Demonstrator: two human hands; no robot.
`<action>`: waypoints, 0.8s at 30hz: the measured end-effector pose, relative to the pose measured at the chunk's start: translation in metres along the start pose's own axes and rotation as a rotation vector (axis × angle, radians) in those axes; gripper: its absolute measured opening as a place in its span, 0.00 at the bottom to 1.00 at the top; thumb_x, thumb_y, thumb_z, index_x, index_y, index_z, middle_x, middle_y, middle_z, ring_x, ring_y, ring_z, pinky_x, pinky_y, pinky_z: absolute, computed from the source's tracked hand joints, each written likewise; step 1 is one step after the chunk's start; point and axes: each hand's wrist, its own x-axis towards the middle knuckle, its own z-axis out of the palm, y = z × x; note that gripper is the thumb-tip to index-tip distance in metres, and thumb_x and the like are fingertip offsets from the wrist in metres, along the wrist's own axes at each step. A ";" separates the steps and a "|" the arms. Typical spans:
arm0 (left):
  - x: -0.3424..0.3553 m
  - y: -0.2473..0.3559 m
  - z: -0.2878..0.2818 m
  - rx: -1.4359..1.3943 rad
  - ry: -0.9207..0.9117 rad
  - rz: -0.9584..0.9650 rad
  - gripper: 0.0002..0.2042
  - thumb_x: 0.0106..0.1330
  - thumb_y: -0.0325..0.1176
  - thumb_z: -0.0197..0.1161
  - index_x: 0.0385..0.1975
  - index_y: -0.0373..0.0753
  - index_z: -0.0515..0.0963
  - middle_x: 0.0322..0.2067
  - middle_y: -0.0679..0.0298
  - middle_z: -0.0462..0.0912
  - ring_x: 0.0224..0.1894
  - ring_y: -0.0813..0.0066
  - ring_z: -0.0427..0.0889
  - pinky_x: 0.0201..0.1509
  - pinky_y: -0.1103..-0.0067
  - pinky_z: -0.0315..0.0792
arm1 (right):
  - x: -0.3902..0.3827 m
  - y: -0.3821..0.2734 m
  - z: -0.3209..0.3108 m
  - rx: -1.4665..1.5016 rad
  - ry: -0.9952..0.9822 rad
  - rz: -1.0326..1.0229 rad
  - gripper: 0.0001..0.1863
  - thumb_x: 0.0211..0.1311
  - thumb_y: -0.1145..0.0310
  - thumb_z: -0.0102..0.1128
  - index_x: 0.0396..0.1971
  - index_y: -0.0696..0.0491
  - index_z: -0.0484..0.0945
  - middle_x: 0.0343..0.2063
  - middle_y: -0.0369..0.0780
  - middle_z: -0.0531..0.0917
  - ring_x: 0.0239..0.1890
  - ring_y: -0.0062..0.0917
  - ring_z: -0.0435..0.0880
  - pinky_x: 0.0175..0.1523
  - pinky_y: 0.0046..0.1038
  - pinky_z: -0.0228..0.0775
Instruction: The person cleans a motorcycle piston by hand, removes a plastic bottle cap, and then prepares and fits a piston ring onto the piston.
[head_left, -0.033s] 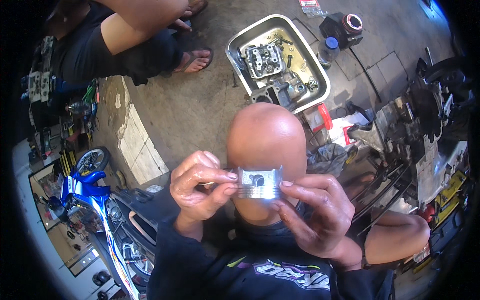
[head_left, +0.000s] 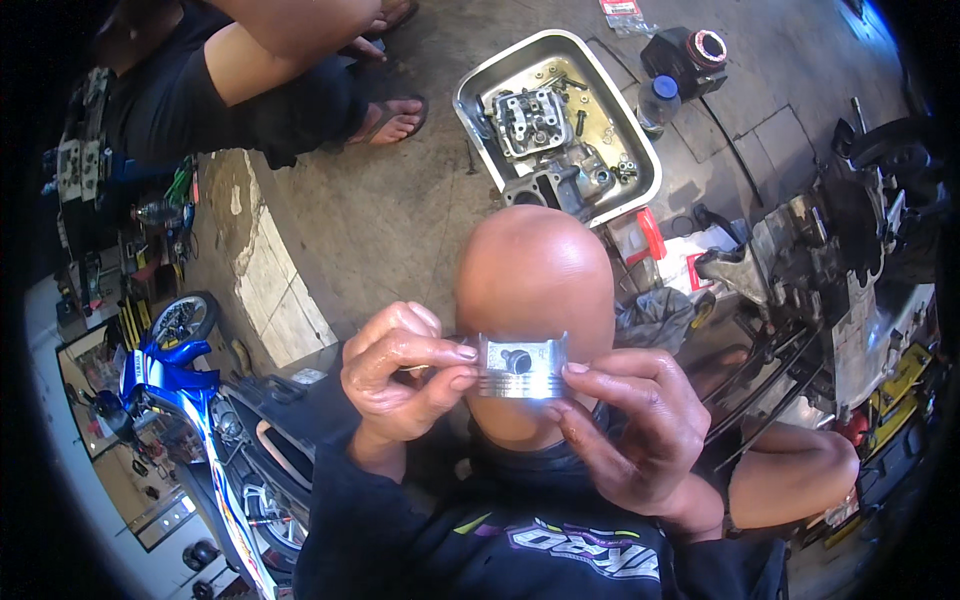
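Note:
A silvery engine piston (head_left: 541, 384) is held between my two hands, just in front of my bent knee (head_left: 535, 265). Its crown end with the ring grooves faces down toward me, the skirt points away, and the round pin hole shows on its side. My left hand (head_left: 402, 372) pinches the piston's left edge between thumb and fingers. On the right edge, the thumb and fingertips of my right hand (head_left: 640, 415) grip it, with one fingertip near the grooves.
Beyond my knee lies a white-rimmed metal tray (head_left: 627, 115) holding a cylinder head (head_left: 532, 122), bolts and other engine parts. Beside it stands a blue-lidded jar (head_left: 658, 104). Engine castings (head_left: 825, 240) crowd the right. Another person's sandaled foot (head_left: 397, 120) is at upper left; a blue motorcycle (head_left: 172, 376) stands left.

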 end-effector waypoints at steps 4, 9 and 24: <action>-0.003 0.002 -0.002 0.040 -0.011 0.062 0.09 0.53 0.30 0.77 0.30 0.35 0.85 0.23 0.65 0.78 0.21 0.78 0.70 0.24 0.81 0.62 | -0.002 0.000 0.002 0.016 -0.001 -0.032 0.20 0.41 0.80 0.78 0.39 0.53 0.86 0.32 0.40 0.85 0.30 0.27 0.85 0.33 0.24 0.77; -0.004 0.002 -0.003 0.024 0.003 0.126 0.09 0.52 0.29 0.76 0.31 0.34 0.85 0.23 0.63 0.81 0.21 0.77 0.70 0.24 0.80 0.63 | -0.002 -0.002 0.002 0.013 -0.016 -0.022 0.20 0.41 0.80 0.77 0.38 0.54 0.86 0.32 0.41 0.86 0.32 0.27 0.86 0.35 0.25 0.78; -0.011 0.010 -0.005 0.034 -0.053 0.111 0.10 0.50 0.26 0.77 0.32 0.34 0.85 0.23 0.64 0.81 0.20 0.78 0.70 0.25 0.80 0.64 | -0.005 -0.006 0.000 -0.008 -0.032 -0.034 0.18 0.42 0.82 0.76 0.38 0.55 0.85 0.32 0.41 0.86 0.33 0.27 0.86 0.36 0.24 0.77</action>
